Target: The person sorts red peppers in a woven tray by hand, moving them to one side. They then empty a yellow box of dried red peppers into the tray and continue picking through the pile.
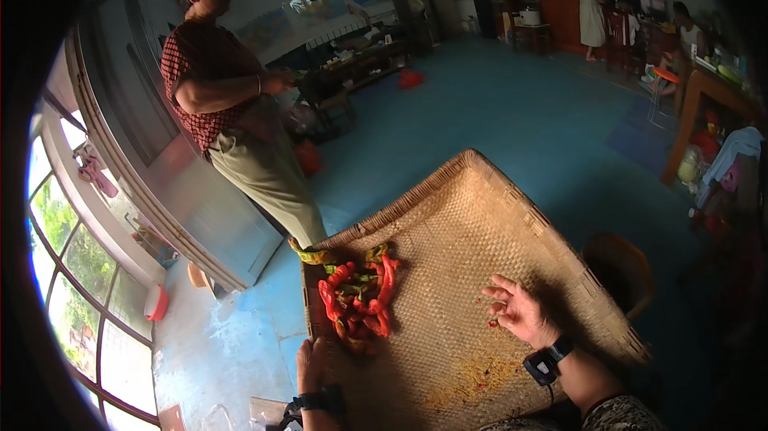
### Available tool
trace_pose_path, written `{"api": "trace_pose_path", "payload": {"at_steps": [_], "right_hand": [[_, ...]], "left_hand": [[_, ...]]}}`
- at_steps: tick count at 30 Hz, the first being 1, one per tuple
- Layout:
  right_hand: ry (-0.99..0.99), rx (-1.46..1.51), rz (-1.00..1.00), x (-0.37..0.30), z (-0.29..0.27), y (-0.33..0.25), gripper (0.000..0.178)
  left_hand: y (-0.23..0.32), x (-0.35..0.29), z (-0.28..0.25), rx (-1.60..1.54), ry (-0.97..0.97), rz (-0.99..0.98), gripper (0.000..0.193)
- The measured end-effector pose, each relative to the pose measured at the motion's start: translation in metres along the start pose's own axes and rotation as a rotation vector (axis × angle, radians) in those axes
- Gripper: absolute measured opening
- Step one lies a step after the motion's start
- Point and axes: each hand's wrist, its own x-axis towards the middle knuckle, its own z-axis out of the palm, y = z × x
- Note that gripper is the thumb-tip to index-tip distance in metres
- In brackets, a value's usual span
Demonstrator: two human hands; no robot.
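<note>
Gripping the tray [464, 247] at left, our left hand [312, 363] should steady it; our right hand [520, 313] (half-open, hold unclear) is over it.

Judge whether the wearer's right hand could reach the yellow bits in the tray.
Probably yes: the right hand is over the woven tray, near the yellow bits, and nothing visible stands between them.

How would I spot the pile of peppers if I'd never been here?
Find the big woven tray, lower centre. Near its left edge, just beyond the left hand, lies the pile of peppers. It is mostly red with some green, unlike the scattered yellow bits.
</note>
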Motion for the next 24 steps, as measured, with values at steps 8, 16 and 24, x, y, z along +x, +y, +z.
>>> {"api": "trace_pose_path", "payload": {"at_steps": [8, 16, 24], "right_hand": [[0.025, -0.019, -0.037, -0.001, 0.002, 0.005, 0.062], [0.000, -0.027, -0.045, -0.002, 0.002, 0.002, 0.059], [-0.001, 0.015, -0.054, 0.002, -0.010, 0.008, 0.055]], "left_hand": [[-0.030, 0.012, 0.013, -0.180, -0.052, -0.092, 0.036], [-0.037, 0.014, 0.014, -0.092, -0.029, -0.054, 0.040], [0.002, 0.002, 0.004, -0.088, -0.057, -0.088, 0.040]]}}
